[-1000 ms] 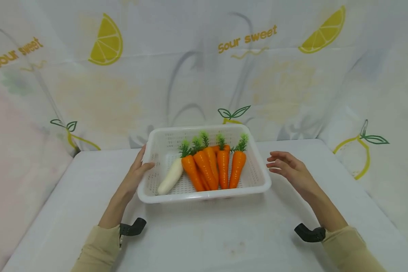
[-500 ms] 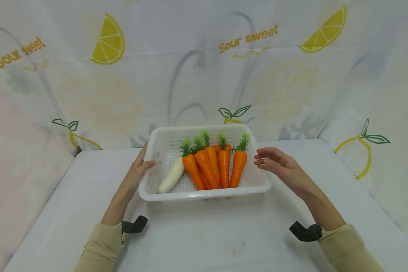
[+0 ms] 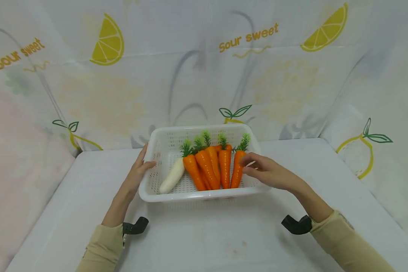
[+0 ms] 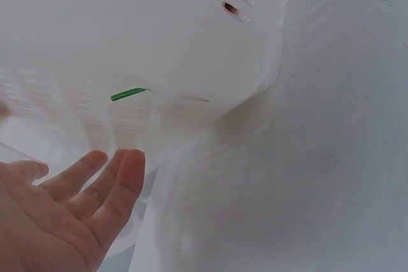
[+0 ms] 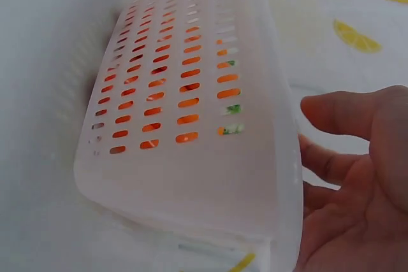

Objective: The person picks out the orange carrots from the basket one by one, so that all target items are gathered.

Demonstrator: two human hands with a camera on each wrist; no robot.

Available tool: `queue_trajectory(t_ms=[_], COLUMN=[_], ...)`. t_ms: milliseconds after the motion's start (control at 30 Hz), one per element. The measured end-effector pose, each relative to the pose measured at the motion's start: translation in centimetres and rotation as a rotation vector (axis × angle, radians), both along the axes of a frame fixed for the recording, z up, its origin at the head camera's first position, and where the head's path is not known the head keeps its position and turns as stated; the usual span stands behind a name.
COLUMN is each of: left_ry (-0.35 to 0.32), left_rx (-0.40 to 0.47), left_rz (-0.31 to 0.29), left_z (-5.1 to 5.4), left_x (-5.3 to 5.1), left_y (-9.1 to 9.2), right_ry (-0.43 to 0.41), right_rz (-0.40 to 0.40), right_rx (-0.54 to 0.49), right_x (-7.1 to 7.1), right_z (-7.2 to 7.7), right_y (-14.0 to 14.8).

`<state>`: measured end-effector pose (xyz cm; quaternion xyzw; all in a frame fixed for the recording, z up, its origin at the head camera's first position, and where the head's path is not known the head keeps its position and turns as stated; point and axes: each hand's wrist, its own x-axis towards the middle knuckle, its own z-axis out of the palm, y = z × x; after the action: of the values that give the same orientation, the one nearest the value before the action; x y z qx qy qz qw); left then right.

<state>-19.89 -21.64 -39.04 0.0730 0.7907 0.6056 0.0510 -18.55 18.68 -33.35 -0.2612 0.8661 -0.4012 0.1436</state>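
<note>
A white perforated plastic basket (image 3: 204, 195) stands on the table, holding several glossy orange carrots (image 3: 224, 170) with green tops. At its left end lies a long, smooth white vegetable (image 3: 172, 176), like a white radish. My left hand (image 3: 136, 174) holds the basket's left side, thumb over the rim and fingers along the outer wall. In the left wrist view its fingers (image 4: 121, 189) are nearly straight. My right hand (image 3: 268, 172) reaches over the right rim, fingers loosely bent beside the rightmost carrot (image 3: 237, 172). Whether the fingertips touch that carrot is hard to tell.
White cloth covers the table (image 3: 204, 234). Behind it hangs a backdrop (image 3: 129, 87) printed with lemons and lettering, close to the basket's far edge. A black wrist camera (image 3: 136, 226) sits on the left wrist and another black camera (image 3: 297, 224) on the right.
My right hand has moved left, from beside the basket to over its right rim and up to the rightmost carrot. The left hand and the basket have stayed nearly in place.
</note>
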Motion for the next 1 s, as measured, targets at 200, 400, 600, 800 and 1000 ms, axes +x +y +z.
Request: queue_trajectory(t_ms=[200,400,600,800,1000], left_ry=[-0.013,-0.021,-0.014,-0.019,-0.014], left_rx=[0.011,-0.005,-0.024,-0.046,-0.074], left_rz=[0.000,0.006,-0.005,-0.003,-0.008], left_z=[0.1,0.1,0.0,0.1,0.2], left_x=[0.0,0.0,-0.1,0.0,0.0], left_y=[0.1,0.0,-0.1,0.0,-0.2], right_ry=[0.047,0.084,0.161,0.166,0.031], right_rz=[0.050,0.030,-0.072,-0.147,-0.147], right_rx=[0.203,0.351,0.454,0.535,0.585], right_x=[0.0,-0.1,-0.6,-1.2,-2.6], right_z=[0.4,0.4,0.0,-0.2,0.1], right_y=[-1.3,-2.7,-3.7,-4.5,-5.0])
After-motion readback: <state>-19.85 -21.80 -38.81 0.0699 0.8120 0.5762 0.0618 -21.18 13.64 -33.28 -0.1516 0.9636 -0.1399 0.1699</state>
